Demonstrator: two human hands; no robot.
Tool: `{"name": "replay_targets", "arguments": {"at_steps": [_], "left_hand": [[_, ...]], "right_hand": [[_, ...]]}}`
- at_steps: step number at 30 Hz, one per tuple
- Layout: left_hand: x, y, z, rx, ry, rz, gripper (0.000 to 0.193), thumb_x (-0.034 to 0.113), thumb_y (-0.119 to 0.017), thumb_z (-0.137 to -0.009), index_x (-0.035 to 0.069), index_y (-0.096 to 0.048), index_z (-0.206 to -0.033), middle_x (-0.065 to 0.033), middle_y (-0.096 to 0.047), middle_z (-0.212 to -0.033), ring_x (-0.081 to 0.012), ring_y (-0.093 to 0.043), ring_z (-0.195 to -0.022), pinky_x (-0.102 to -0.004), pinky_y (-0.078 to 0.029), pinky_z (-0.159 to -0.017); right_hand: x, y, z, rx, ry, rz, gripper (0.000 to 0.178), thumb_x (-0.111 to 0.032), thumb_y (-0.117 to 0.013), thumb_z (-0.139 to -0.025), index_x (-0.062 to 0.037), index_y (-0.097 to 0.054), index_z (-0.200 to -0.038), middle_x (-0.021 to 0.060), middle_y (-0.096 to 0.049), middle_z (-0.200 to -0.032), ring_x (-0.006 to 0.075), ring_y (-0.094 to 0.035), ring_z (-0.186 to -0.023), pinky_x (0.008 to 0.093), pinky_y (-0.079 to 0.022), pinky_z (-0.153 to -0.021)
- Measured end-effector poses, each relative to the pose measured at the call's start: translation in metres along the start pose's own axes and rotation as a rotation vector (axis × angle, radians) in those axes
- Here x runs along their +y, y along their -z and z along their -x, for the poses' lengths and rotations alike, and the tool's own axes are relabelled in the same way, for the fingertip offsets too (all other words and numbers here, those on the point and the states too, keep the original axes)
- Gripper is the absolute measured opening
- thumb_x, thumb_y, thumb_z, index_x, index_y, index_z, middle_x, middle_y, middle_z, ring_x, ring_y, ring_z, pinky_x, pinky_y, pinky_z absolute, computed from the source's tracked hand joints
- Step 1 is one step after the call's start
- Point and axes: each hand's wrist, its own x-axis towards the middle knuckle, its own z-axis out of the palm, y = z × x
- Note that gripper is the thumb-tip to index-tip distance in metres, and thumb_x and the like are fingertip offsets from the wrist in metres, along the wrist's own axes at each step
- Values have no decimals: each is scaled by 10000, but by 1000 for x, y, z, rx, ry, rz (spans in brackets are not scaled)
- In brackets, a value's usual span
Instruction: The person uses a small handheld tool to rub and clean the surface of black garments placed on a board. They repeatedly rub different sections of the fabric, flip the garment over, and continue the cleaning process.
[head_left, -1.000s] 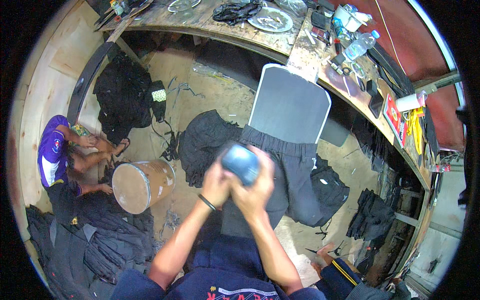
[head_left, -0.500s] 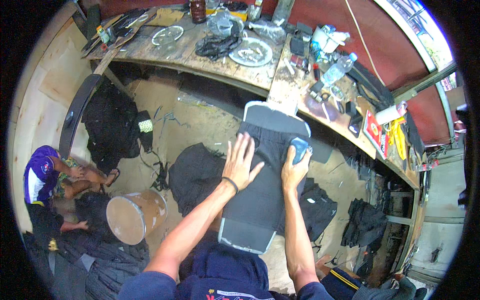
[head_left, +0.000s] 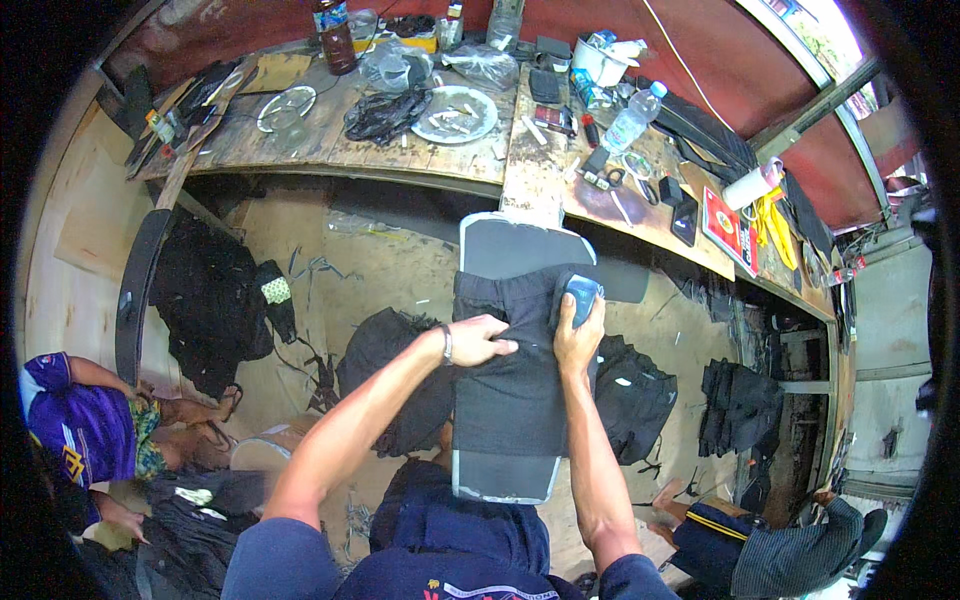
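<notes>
A pair of black trousers (head_left: 515, 400) is drawn over a narrow padded board (head_left: 520, 245), whose pale-edged far and near ends stick out. My left hand (head_left: 480, 340) is closed at the middle of the cloth, its fingers curled into the fabric and its thumb pointing right. The fabric is creased beside it. My right hand (head_left: 580, 335) grips a small blue rounded block-like object (head_left: 582, 300) at the waistband's right edge, thumb on top. What kind of object it is I cannot make out.
Beyond the board stands a wooden bench (head_left: 330, 150) with a plate of cigarette ends (head_left: 455, 114), a water bottle (head_left: 635, 118) and a phone (head_left: 684, 220). Dark garments (head_left: 210, 300) lie on the floor. One person (head_left: 95, 420) sits at left, another (head_left: 770, 545) at lower right.
My left hand has gone from spread flat near the waistband to closed on the cloth, lower down. The right hand still holds the blue object. The view has shifted.
</notes>
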Motion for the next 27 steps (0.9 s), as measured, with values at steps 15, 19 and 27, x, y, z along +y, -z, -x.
{"name": "replay_targets", "arguments": {"at_steps": [15, 19, 27], "left_hand": [[7, -24, 5, 753, 60, -420, 820, 625, -917, -768, 97, -584, -1299, -118, -739, -828, -368, -736, -757, -504, -601, -725], [-3, -24, -10, 659, 2, -593, 1017, 704, -865, -748, 176, -540, -1553, -62, -730, -902, -320, -754, -884, -506, -591, -802], [-11, 0, -36, 684, 161, -637, 1625, 950, -803, -506, 213, -119, -1782, -295, -103, -1802, -468, -76, -1681, -831, 13, -1242]], "right_hand": [[-43, 33, -3, -65, -95, -161, 608, -383, -806, -999, 70, -633, -1367, 284, -708, -1297, 399, -712, -1176, 447, -550, -1020], [-104, 86, 26, -225, 131, -77, 467, -205, -873, -834, 16, -698, -1206, 187, -714, -1087, 354, -700, -975, 468, -567, -879], [-97, 45, 60, -760, 588, -35, 637, -437, -989, -714, -32, -712, -1119, 137, -697, -1016, 343, -653, -942, 471, -553, -844]]}}
